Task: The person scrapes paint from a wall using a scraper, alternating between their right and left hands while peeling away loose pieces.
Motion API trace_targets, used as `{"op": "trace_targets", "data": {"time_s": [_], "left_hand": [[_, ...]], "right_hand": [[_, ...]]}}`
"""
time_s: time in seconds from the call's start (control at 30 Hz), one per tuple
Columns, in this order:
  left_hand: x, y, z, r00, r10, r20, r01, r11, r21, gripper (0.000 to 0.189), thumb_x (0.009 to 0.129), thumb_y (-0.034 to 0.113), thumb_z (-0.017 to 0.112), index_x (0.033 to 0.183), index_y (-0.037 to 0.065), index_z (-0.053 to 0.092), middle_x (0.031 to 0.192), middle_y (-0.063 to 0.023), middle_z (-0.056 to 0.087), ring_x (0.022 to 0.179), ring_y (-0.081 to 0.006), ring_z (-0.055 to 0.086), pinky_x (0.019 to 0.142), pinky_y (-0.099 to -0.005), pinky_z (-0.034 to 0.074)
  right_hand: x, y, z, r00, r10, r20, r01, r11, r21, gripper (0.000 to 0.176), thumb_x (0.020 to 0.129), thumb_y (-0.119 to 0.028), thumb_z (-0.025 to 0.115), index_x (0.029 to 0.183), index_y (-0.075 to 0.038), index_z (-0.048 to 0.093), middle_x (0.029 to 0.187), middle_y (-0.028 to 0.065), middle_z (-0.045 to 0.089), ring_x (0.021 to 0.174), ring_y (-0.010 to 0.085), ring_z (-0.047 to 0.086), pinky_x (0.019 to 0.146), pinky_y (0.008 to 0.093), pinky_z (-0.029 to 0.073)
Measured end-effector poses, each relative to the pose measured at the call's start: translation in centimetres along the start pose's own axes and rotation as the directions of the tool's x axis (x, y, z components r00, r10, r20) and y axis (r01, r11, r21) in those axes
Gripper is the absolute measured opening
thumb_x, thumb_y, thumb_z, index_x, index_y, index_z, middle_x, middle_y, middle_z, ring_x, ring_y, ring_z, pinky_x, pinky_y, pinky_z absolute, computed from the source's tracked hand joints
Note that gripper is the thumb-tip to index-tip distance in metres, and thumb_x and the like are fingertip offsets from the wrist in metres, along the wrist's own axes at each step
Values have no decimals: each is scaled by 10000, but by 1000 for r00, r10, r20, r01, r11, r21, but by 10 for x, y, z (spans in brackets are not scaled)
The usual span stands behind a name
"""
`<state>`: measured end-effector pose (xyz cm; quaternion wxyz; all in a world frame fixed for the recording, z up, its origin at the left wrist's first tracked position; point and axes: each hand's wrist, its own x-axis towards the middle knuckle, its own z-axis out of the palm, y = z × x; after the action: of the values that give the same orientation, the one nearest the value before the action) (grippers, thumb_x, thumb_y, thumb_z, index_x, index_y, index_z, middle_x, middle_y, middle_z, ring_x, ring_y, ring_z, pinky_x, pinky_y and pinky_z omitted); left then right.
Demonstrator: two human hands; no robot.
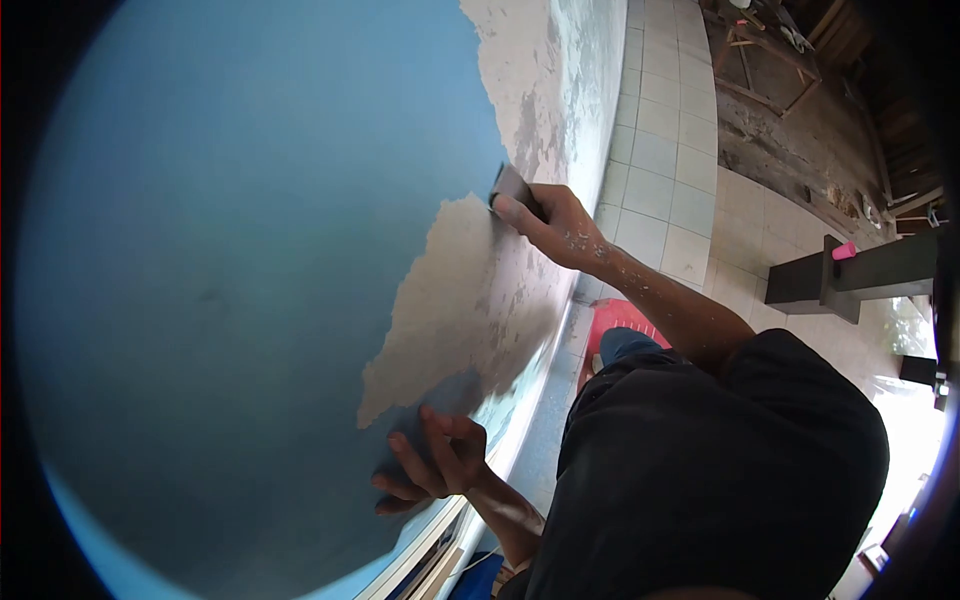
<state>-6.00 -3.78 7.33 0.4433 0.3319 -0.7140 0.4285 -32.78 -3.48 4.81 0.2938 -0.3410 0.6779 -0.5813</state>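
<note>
A blue wall (230, 250) fills the left of the view, with a bare, pale patch (400, 310) where the paint is off. My right hand (555, 225), dusted with white specks, grips a dark, flat-bladed scraper (515, 190). The tool's edge meets the blue paint at the top of the bare patch. Lower down, my left hand (435, 465) has its fingers spread against or close to the blue wall, below the patch, and holds nothing.
Below me stands a red plastic stool or chair (625, 318) on the tiled floor (660, 150). A pink cup (845, 251) is on a dark bench-like structure (800, 285) at right. A wooden frame (765, 65) stands at the upper right. Window slats (420, 565) run along the bottom.
</note>
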Motion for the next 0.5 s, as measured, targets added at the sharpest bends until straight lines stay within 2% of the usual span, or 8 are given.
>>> {"op": "trace_targets", "data": {"time_s": [0.17, 0.23, 0.37, 0.47, 0.5], "left_hand": [[0, -3, 1, 1000, 24, -12, -23, 1000, 18, 166, 850, 239, 553, 876, 186, 709, 1222, -99, 588, 1327, -351, 342, 1131, -519, 71], [-2, -4, 0, 999, 17, 27, -18, 999, 29, 152, 848, 244, 558, 864, 177, 693, 1236, -94, 563, 1340, -378, 299, 1117, -563, 62], [-2, -3, -2, 998, 15, 68, -18, 999, 38, 145, 848, 248, 559, 862, 177, 685, 1245, -91, 551, 1348, -390, 278, 1109, -589, 55], [-1, -2, 0, 1000, 0, 13, 0, 1000, 19, 156, 846, 232, 562, 872, 185, 709, 1227, -97, 586, 1328, -345, 341, 1134, -511, 70], [0, -3, 0, 1000, 2, 9, -2, 1000, 18, 155, 844, 231, 563, 873, 185, 709, 1228, -96, 585, 1328, -345, 341, 1134, -511, 71]], "right_hand": [[-4, 18, -1, 999, -5, 50, 6, 999, -32, 599, 862, -541, 570, 732, 41, 615, 535, 10, 481, 511, 88, 466, 458, 290, 383], [-6, 15, -3, 998, 31, 52, -28, 998, -61, 601, 861, -543, 571, 727, 41, 612, 536, 12, 480, 512, 88, 462, 457, 295, 379], [-1, 6, 1, 1000, -12, -10, 11, 1000, -20, 614, 859, -551, 568, 728, 46, 624, 535, 27, 506, 508, 99, 475, 460, 299, 383], [-3, 18, 0, 1000, -3, 30, 4, 1000, -21, 623, 859, -559, 561, 727, 46, 625, 538, 29, 511, 512, 101, 474, 460, 298, 384], [-4, 19, 0, 999, 15, 33, -14, 999, -38, 628, 861, -565, 553, 727, 45, 623, 540, 28, 505, 513, 99, 473, 462, 296, 386]]}}
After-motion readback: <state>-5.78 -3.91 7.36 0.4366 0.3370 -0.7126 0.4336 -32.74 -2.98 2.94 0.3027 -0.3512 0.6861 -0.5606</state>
